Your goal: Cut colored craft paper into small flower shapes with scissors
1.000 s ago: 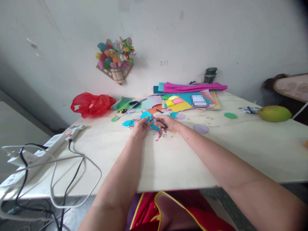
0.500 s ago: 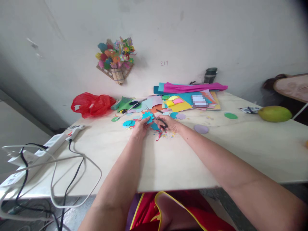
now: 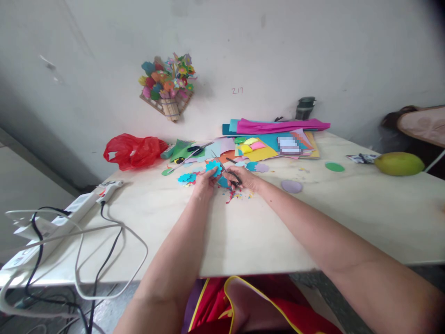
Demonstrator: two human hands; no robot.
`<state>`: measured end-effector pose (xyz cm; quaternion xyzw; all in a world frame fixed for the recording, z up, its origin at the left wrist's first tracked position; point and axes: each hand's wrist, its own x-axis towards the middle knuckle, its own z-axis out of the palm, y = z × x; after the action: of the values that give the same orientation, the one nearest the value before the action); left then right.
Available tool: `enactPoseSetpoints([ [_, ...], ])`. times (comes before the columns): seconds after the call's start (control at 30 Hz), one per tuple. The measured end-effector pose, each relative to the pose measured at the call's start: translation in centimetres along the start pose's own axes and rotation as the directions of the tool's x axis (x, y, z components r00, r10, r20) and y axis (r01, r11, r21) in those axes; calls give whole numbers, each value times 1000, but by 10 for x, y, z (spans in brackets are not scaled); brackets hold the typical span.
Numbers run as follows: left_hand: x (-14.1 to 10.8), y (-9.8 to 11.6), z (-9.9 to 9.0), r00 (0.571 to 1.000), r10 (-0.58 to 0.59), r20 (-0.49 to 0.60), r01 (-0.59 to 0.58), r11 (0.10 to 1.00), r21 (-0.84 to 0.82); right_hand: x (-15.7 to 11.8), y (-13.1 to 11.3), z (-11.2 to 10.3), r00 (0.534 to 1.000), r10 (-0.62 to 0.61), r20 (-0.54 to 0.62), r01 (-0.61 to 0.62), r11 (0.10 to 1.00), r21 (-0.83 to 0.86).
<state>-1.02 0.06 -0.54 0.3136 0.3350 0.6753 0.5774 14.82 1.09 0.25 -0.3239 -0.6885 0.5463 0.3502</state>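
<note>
My left hand point(image 3: 206, 182) pinches a blue scalloped paper flower point(image 3: 213, 168) between thumb and fingers. My right hand point(image 3: 243, 178) is closed round the black handles of a pair of scissors point(image 3: 233, 176), whose blades point up and left beside the flower's right edge. Whether the blades touch the paper I cannot tell. Left of my left hand lie more blue paper flowers point(image 3: 187, 177). Small coloured paper scraps point(image 3: 238, 195) are scattered below my hands. Past my right hand lie a blue and a lilac paper flower point(image 3: 262, 168).
A second pair of scissors point(image 3: 196, 149) lies on paper sheets at the back. Rolled magenta paper point(image 3: 278, 125) rests by the wall. A red plastic bag point(image 3: 134, 152) and a power strip with cables point(image 3: 57, 227) are at left. A green-yellow fruit point(image 3: 399, 164) sits at right.
The view has shifted very slightly. Both hands keep nearly the same place, still holding the blue flower and the scissors.
</note>
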Motion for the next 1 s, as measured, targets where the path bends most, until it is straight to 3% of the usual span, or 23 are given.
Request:
enactPoseSetpoints([
  [1.0, 0, -1, 3, 999, -9, -35, 9, 1000, 7, 3, 6, 3, 999, 10, -53, -11, 1000, -22],
])
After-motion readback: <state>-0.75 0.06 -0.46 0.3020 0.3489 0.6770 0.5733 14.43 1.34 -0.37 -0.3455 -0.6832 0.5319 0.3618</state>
